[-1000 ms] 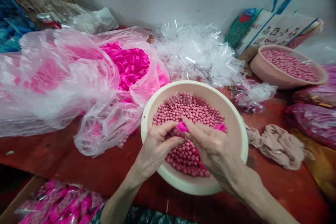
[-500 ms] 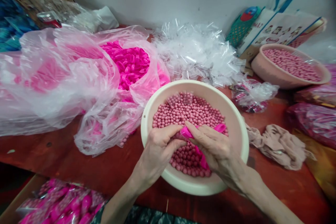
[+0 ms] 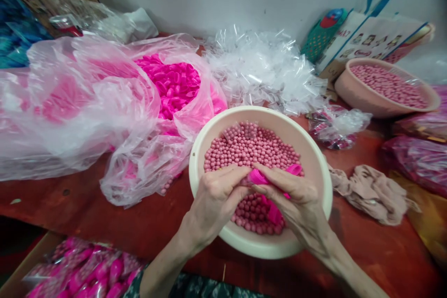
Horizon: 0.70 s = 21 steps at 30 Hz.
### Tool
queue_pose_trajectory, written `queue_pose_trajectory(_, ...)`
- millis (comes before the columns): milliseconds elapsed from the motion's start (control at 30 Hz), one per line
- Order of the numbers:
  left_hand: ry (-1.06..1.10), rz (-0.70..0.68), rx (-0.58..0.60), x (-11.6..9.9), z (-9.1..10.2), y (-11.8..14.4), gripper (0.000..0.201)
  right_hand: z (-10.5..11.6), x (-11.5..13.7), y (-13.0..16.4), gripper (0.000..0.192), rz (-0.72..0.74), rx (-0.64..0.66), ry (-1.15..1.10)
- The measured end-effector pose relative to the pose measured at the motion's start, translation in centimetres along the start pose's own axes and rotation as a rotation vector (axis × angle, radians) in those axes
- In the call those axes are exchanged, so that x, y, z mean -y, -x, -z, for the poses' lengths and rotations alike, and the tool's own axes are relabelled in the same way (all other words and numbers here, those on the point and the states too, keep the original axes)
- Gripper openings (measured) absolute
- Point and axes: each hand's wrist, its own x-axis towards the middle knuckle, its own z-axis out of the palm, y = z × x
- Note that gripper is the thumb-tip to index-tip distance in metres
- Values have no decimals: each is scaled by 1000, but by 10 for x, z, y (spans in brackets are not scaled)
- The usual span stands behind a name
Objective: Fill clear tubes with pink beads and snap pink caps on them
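Note:
Over a cream basin [image 3: 197, 163] of dusky-pink beads [image 3: 258, 149], my two hands meet. My right hand [image 3: 296, 191] is closed on a bright pink plastic piece [image 3: 257, 177], pinched between thumb and fingers. More bright pink pieces [image 3: 294, 169] show beyond and under that hand, just above the beads; their exact shape is partly hidden. My left hand [image 3: 216, 195] is closed in a pinch at the near end of the same piece; what lies between its fingertips is hidden. A small clear plastic bag [image 3: 228, 134] rests on the beads at the back.
Left of the basin, a translucent bag [image 3: 132, 102] holds many bright pink pieces [image 3: 174, 88]. Clear plastic packets [image 3: 261, 70] are heaped behind. To the right are a crumpled cloth [image 3: 377, 191] and another bead basin [image 3: 370, 98]. Filled packets [image 3: 94, 274] lie at the lower left.
My right thumb now shows under the pink piece, where the fingers lay flatter over it before. Both hands have shifted slightly to the right.

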Motion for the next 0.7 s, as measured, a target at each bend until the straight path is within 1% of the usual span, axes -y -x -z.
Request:
queue_pose_trajectory(100,-36,48,49,-2,1,-1,11,0,-3,1,31,-7,22,49)
queue_pose_trajectory(167,4,113,94,-2,2,-2,9,1,-4,4,35,4,86,121)
queue_pose_trajectory(300,222,219,141,3,3,-3,10,11,-5,9,42,-29,286,208)
queue_pose_trajectory(400,412,272,142,7,4,-3,12,21,-6,11,46,-53,378,261)
queue_pose_trajectory(467,493,306,158,8,4,-4,17,24,-7,9,44,-68,398,258)
queue_pose_trajectory(533,510,332,193,8,6,-5,17,22,-9,6,41,-59,391,239)
queue_pose_trajectory(600,497,342,218,7,7,-5,16,16,-10,4,41,-23,363,224)
queue_pose_trajectory(700,489,343,205,8,8,-5,16,5,-11,4,48,29,304,225)
